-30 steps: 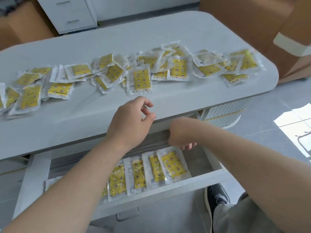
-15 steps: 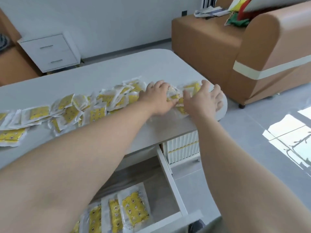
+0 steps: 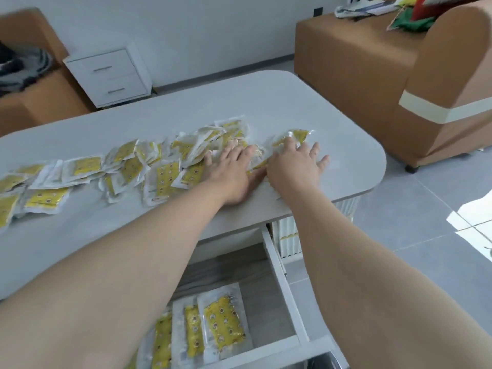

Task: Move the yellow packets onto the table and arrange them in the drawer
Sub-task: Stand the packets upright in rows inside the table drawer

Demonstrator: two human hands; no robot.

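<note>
Head view: both hands lie flat, fingers spread, gripping nothing — left hand [image 3: 234, 169] and right hand [image 3: 295, 167] press side by side on the right end of the yellow packets [image 3: 165, 174], a loose band w/ long axis running left–right across the desk [image 3: 253, 102] at mid-frame. Outermost packet [image 3: 299, 135] sits at the right hand's fingertips, so that hand is nearer it; rest of the band trails to frame left. Open drawer [image 3: 281, 275] lies at lower centre btwn the forearms, a few filed packets [image 3: 225, 322] overlapped at its front — gathered ones prob. travel straight back toward the person.
</note>
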